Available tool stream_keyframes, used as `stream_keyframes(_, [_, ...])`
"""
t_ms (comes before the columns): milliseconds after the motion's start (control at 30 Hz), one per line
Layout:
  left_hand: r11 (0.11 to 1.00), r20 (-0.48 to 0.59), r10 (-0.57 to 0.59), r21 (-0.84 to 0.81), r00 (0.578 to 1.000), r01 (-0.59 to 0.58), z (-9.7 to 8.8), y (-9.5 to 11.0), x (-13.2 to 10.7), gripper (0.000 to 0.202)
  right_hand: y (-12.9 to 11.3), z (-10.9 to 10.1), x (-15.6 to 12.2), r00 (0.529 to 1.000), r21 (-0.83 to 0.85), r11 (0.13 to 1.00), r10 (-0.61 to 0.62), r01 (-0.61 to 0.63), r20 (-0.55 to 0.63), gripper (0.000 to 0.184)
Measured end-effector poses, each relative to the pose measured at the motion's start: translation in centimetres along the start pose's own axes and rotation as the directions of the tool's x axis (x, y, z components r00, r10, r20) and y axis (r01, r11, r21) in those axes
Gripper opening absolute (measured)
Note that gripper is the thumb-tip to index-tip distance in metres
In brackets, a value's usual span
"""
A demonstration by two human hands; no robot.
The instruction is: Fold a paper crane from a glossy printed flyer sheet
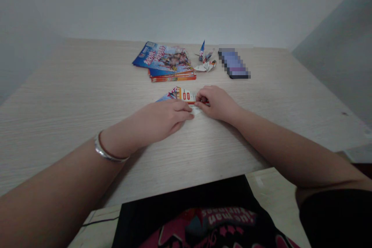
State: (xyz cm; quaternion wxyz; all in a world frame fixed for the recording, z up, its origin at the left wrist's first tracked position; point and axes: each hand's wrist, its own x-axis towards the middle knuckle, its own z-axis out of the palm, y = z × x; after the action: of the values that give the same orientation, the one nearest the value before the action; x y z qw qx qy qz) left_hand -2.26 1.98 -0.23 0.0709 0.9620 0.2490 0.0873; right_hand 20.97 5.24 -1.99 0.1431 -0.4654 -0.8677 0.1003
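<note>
A folded sheet of printed paper (186,95), blue at its left tip and cream with red marks on the right, lies on the table between my hands. Across its left and near side rests my left hand (167,120), fingers stretched out flat and covering part of it. With thumb and bent fingers, my right hand (216,102) pinches the paper's right end. A silver bangle (107,154) circles my left wrist. Beyond the hands stand folded paper cranes (205,62) made of similar printed paper.
A stack of colourful printed leaflets (162,60) lies at the back of the pale wooden table (72,81), left of the cranes. To their right is a phone (234,63), its screen blurred. The table's far edge meets a white wall (180,4).
</note>
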Motion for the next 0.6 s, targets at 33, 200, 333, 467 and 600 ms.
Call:
stream_keyframes(33, [1.0, 0.014, -0.014, -0.009, 1.0, 0.014, -0.2, -0.1, -0.2, 0.033, 0.1, 0.0, 0.0, 1.0, 0.0, 1.0, 0.002, -0.002, 0.002, 0.01])
stream_keyframes(200, [1.0, 0.1, -0.01, 0.006, 0.995, 0.01, -1.2, -0.6, -0.6, 0.034, 0.7, -0.2, -0.2, 1.0, 0.002, 1.0, -0.015, 0.015, 0.002, 0.01])
stream_keyframes(333, [1.0, 0.155, -0.006, 0.002, 0.988, 0.005, -1.6, -1.0, -0.6, 0.033, 1.2, -0.3, -0.3, 1.0, -0.004, 1.0, -0.022, 0.022, 0.005, 0.01])
stream_keyframes(467, [0.999, 0.161, -0.008, -0.034, 0.987, 0.014, -2.0, -1.0, -0.6, 0.034, 1.4, -0.2, -0.3, 1.0, 0.0, 1.0, -0.017, 0.017, 0.0, 0.012])
stream_keyframes(600, [0.996, 0.061, -0.062, -0.062, 0.996, 0.066, -2.1, -0.5, -0.2, 0.034, 1.1, -0.4, -0.3, 1.0, -0.001, 1.0, -0.014, 0.014, 0.009, 0.011])
